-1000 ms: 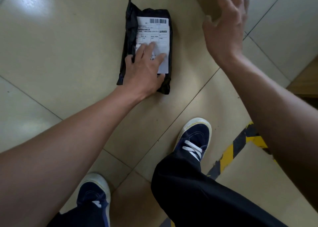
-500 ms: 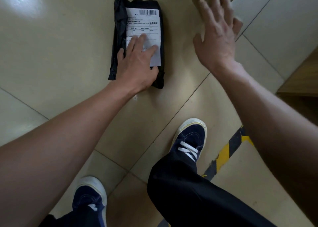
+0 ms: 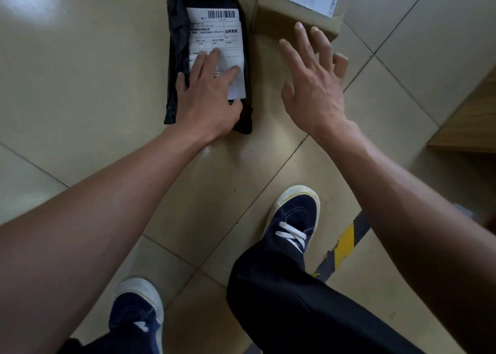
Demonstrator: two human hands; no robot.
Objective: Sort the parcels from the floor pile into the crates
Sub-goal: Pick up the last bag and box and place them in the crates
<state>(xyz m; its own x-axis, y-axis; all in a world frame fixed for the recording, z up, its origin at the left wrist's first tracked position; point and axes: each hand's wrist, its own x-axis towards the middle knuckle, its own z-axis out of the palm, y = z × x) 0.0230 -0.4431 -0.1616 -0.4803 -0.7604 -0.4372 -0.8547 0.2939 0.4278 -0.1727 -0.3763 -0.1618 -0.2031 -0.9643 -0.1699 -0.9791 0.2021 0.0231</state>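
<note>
A black plastic parcel (image 3: 179,45) with a white shipping label lies flat on the tiled floor at top centre. My left hand (image 3: 208,96) lies flat on its near half, straight fingers spread over the label and thumb at the left edge. To the right of it stands a brown cardboard box (image 3: 284,15) with a white label on top, cut off by the top edge of the view. My right hand (image 3: 312,85) hovers with spread fingers just in front of the box, fingertips over its near edge, holding nothing.
Beige floor tiles (image 3: 80,85) run all around. My two blue sneakers (image 3: 292,219) and dark trouser leg fill the lower middle. A yellow-and-black floor stripe (image 3: 346,243) runs at lower right. A wooden edge (image 3: 467,123) stands at the right.
My right hand has come down from high up toward the cardboard box, which has come into view. My left hand has stayed flat on the black parcel.
</note>
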